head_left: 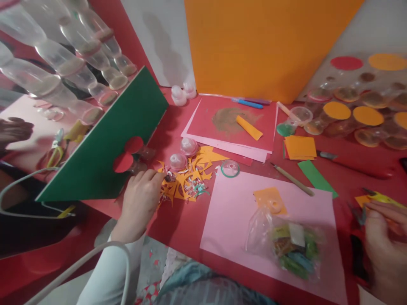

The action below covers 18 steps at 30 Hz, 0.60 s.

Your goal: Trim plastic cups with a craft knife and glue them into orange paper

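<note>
My left hand [140,199], in a white sleeve, rests on the red table [178,224] with its fingers curled. Its fingertips pinch into a heap of orange paper scraps [187,178]; what they hold is too small to name. Two small clear cups [177,161] stand just beyond the scraps. My right hand [384,250] is at the lower right edge, blurred and closed around a yellow tool [381,198]. A pink sheet [241,212] lies between the hands, with a clear plastic bag of coloured bits [286,245] on it.
A green board [104,127] with two red paper circles [127,154] leans at the left, below clear plastic bottles [63,63]. An orange sheet [263,42] stands at the back. Brown powder [227,118], a pencil [292,180], orange squares [300,147] and a knife [349,163] lie around.
</note>
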Each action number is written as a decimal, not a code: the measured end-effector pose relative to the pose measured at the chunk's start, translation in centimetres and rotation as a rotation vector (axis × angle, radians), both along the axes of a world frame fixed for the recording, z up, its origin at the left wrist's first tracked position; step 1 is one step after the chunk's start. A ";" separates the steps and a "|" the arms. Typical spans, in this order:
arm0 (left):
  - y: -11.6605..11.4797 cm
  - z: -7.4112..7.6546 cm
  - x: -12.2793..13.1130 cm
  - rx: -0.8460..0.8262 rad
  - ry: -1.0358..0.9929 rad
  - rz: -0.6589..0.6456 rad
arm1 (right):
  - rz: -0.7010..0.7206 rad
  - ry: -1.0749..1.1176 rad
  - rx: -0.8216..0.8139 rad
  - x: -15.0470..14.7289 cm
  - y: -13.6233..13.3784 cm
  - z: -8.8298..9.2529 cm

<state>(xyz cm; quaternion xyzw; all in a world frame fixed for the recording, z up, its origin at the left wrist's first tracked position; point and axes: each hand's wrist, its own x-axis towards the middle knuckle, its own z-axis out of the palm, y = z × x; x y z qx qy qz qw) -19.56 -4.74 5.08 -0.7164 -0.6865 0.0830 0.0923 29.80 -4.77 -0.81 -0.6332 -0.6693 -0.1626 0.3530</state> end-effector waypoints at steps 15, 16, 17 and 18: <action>0.6 0.9 0.3 -0.076 -0.063 0.006 | 0.156 0.074 0.202 -1.9 0.8 0.7; 0.7 0.8 0.1 -0.063 -0.094 -0.072 | 0.147 0.112 0.117 -2.0 0.7 0.7; 0.9 0.6 0.0 -0.040 -0.113 -0.126 | 0.125 0.143 0.155 -2.0 0.7 0.6; 1.2 0.4 -0.2 0.009 -0.112 -0.137 | 0.105 0.160 0.142 -2.1 0.6 0.6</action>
